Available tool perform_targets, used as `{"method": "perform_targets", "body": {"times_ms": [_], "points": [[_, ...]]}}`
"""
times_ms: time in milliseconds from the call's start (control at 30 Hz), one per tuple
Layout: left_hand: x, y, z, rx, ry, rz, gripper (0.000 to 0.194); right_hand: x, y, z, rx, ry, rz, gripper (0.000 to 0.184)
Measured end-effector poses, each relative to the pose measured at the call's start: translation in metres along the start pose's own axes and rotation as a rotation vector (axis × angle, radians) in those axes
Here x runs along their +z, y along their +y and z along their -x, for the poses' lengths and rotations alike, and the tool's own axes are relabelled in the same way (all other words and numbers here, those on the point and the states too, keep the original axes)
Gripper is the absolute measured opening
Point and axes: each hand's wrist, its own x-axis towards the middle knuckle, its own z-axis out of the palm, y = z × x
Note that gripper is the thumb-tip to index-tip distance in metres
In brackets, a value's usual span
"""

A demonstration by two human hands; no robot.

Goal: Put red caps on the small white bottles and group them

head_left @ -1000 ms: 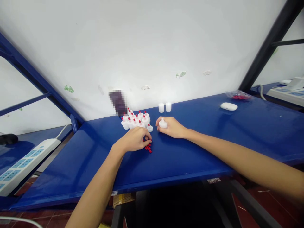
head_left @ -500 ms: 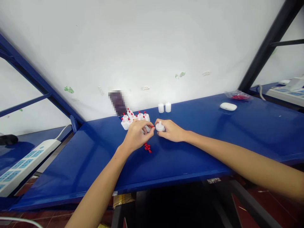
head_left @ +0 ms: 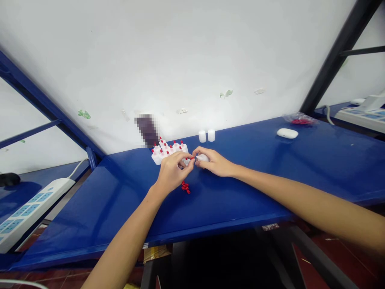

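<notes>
My left hand (head_left: 175, 168) pinches a small red cap (head_left: 193, 157) between thumb and fingertips. Close to its right, my right hand (head_left: 214, 161) is wrapped round a small white bottle (head_left: 203, 157), tilted so that its nozzle points left at the cap. Whether cap and nozzle touch is too small to tell. Behind my left hand stand several white bottles with red caps (head_left: 156, 157), partly hidden by the fingers. A small pile of loose red caps (head_left: 185, 187) lies on the blue table (head_left: 216, 204), just below my left hand.
Two white bottles (head_left: 211, 135) stand near the wall. A white oval case (head_left: 287, 133) and a clear bag with red pieces (head_left: 300, 119) lie at the right. A power strip (head_left: 33, 208) is at the left, and a pixelated dark patch (head_left: 147, 130) covers something by the wall.
My right hand has tipped the bottle from upright to leftward, bringing its nozzle toward the red cap in my left hand. The view has shifted slightly.
</notes>
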Motion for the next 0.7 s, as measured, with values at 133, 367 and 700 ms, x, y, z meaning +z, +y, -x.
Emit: {"method": "perform_targets", "body": {"times_ms": [133, 367, 700], "points": [[0.0011, -0.0032, 0.0016, 0.008, -0.036, -0.025, 0.011, 0.0001, -0.0036, 0.0011, -0.047, -0.067, 0.022, 0.026], [0.0001, -0.0078, 0.0037, 0.106, -0.127, 0.001, 0.011, -0.0015, -0.0057, 0.0049, -0.082, -0.063, 0.281, 0.014], [0.0051, -0.0058, 0.0052, 0.165, -0.111, -0.146, 0.011, 0.0019, -0.0105, 0.0055, 0.036, -0.027, 0.314, 0.039]]}}
